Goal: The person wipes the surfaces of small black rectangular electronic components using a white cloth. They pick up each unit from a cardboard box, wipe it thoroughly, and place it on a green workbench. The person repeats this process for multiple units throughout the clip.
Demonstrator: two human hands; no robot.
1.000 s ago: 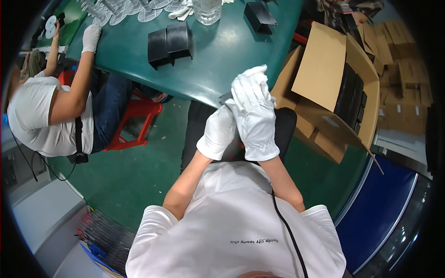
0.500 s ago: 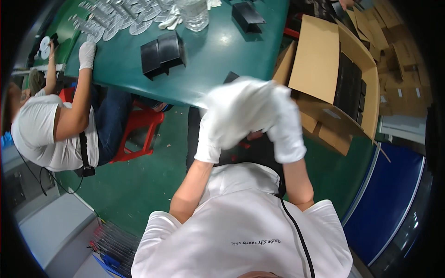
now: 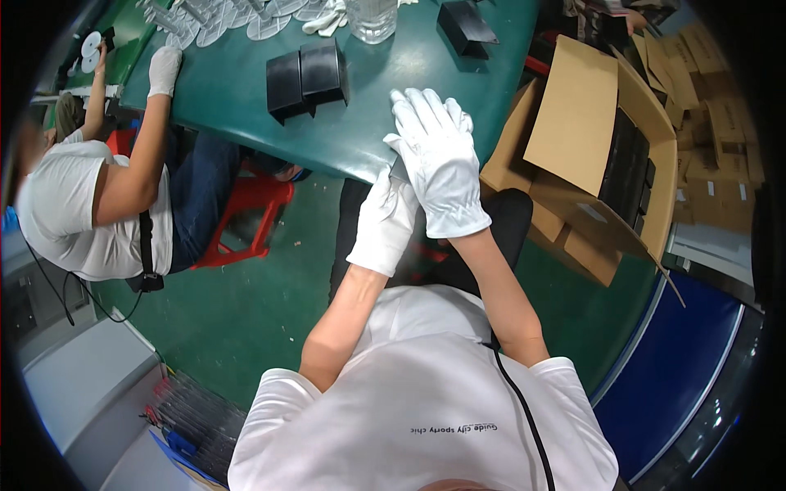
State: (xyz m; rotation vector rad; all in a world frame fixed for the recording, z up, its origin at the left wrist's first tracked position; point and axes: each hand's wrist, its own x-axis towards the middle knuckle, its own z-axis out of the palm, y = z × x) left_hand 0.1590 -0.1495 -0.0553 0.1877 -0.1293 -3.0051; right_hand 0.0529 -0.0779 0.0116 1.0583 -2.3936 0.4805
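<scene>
Both my hands wear white gloves. My right hand [image 3: 438, 159] lies flat with its fingers spread over the near edge of the green table [image 3: 229, 98]. My left hand [image 3: 385, 221] sits just below it, pressed against the right glove's thumb side, and its fingertips are hidden under the right hand. A small dark patch shows between the two hands; I cannot tell what it is. Two black open boxes [image 3: 307, 78] stand side by side on the table, a little beyond and left of my right hand.
An open cardboard carton [image 3: 573, 123] with black items inside stands right of me. Farther back on the table are another black box [image 3: 467, 20], a clear jar [image 3: 372, 16] and white oval pieces [image 3: 229, 20]. A seated co-worker [image 3: 90, 204] on a red stool [image 3: 246, 213] rests a gloved hand [image 3: 164, 69] on the table's left.
My hands were clasped together in front of me. They have moved toward the table's edge, and the right hand has spread flat above the left.
</scene>
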